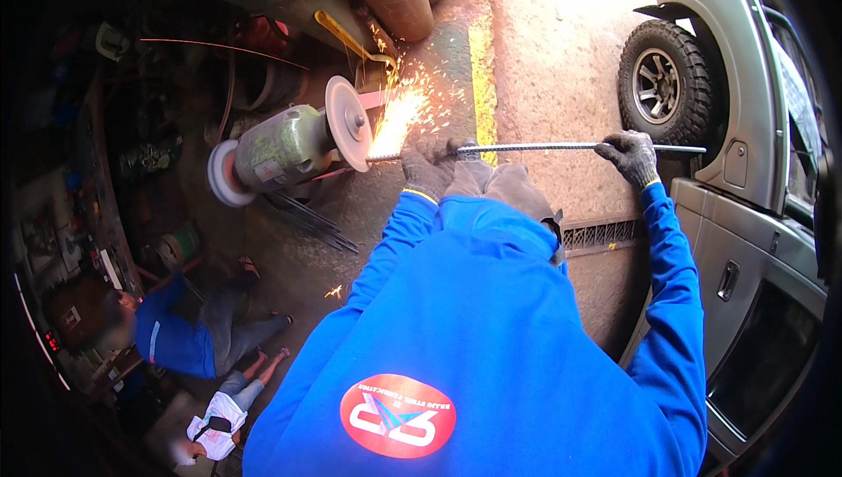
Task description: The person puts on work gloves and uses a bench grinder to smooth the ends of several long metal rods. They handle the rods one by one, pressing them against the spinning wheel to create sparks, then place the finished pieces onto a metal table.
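Observation:
A long, thin ribbed steel rod (544, 146) lies across in front of me, roughly level. Near its left end, my left hand (424, 172) in a dark grey work glove is closed around it. My right hand (630, 158), gloved the same way, grips the rod further right, and the rod's tip sticks out beyond it. The rod's left end meets the right-hand wheel (349, 124) of a green bench grinder (282, 147). Bright sparks (405, 113) spray from that contact and hide the very end. Blue sleeves cover both my arms.
At right stands a silver-grey vehicle (737, 65) with a chunky tyre (662, 82), close to the rod's tip. Several dark rods (311, 223) lie below the grinder. A yellow bar (344, 34) leans behind it. Two people (180, 332) are at lower left. A floor grate (601, 236) lies beyond my legs.

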{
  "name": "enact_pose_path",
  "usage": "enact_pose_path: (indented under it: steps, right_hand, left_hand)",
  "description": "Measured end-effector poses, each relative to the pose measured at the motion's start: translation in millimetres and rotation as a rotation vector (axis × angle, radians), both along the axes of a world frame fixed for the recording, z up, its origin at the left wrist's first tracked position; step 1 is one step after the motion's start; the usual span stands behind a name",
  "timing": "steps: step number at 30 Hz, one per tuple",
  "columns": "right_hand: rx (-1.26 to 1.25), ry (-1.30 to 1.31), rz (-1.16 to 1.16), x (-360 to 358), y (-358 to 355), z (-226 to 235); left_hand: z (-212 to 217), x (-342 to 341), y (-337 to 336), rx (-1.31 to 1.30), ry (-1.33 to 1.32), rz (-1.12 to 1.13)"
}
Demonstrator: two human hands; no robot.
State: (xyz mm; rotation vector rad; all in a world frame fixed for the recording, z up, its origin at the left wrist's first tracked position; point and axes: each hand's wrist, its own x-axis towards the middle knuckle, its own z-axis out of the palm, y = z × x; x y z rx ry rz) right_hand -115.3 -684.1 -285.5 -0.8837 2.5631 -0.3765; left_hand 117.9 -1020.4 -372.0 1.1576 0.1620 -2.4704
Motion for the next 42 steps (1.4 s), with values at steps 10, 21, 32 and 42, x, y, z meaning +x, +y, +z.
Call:
enact_pose_path:
  steps: [10, 21, 32, 42]
  right_hand:
    - [0.039, -0.397, -0.222, 59, 86, -46]
    - [-0.036, -0.835, -0.356, 206, 176, -95]
    - [-0.073, -0.994, -0.170, 290, 203, -81]
    - [-0.085, -1.009, 0.201, 358, 163, -83]
  left_hand:
    - [75, -23, 47, -0.389, 0.180, -0.401]
    - [223, 54, 222, -1.653, 0.101, -0.688]
    - [252, 188, 292, -1.873, -0.382, -0.438]
    - [275, 322, 292, -1.714, -0.903, -0.087]
